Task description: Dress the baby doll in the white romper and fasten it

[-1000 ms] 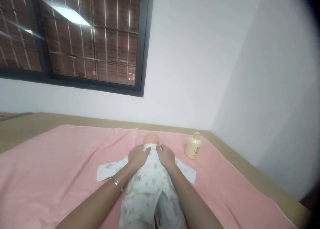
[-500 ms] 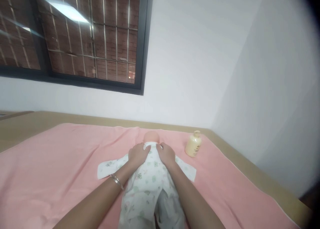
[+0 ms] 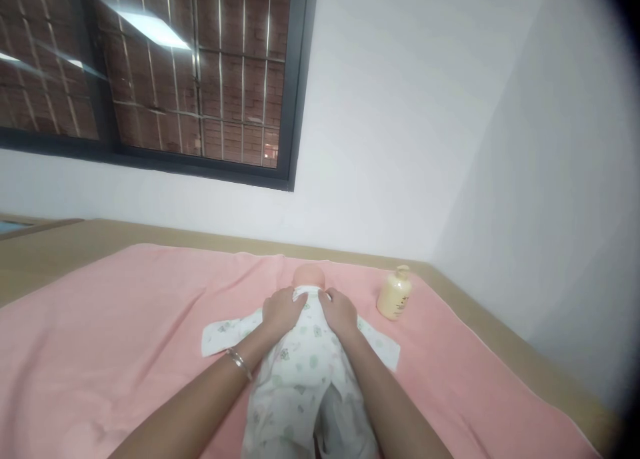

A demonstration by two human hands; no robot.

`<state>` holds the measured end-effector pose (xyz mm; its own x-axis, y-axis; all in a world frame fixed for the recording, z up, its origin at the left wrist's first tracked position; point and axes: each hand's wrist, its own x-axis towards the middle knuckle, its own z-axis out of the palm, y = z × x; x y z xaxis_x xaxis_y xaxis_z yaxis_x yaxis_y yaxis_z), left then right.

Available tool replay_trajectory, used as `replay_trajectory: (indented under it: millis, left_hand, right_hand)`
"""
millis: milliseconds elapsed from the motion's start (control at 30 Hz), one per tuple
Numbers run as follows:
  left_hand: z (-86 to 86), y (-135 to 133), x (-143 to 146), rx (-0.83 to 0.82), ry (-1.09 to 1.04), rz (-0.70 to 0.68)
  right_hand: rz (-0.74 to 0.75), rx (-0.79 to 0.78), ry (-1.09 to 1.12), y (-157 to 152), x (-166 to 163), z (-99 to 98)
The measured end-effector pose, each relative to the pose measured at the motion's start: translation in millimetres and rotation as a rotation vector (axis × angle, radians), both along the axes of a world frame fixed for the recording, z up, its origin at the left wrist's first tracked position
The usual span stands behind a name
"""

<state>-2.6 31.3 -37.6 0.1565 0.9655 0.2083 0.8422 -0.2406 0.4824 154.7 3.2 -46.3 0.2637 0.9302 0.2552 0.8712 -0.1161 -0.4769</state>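
Observation:
A baby doll (image 3: 309, 275) in a white printed romper (image 3: 305, 359) lies with its bald head away from me and its sleeves spread out to both sides. My left hand (image 3: 284, 310), with a silver bangle at the wrist, grips the doll's shoulder on the left, thumb on the cloth near the neck. On the other shoulder, my right hand (image 3: 341, 312) has the same hold. The fingers of both hands curl over the outer sides and are partly hidden. Which way the doll's face points, I cannot tell.
Under the doll spreads a pink towel (image 3: 165, 312) with a few creases. A pale yellow pump bottle (image 3: 395, 295) stands on it at the right. The tan padded surface (image 3: 160, 229) shows around its edges. Behind are a white wall (image 3: 380, 145) and a dark-framed barred window (image 3: 295, 99).
The whole view has shifted slightly, so everything appears a little farther right. Both hands keep their hold on the doll's shoulders.

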Motion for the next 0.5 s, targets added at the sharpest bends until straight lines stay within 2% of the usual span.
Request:
replay_trajectory:
  millis: [200, 500]
  left_hand:
    - [-2.0, 1, 0, 0.004, 0.000, -0.001]
    - [-0.1, -3, 0, -0.003, -0.003, 0.002]
  right_hand:
    - [0.038, -0.044, -0.039, -1, 0, 3.7]
    - [0.064, -0.097, -0.174, -12, -10, 21.8]
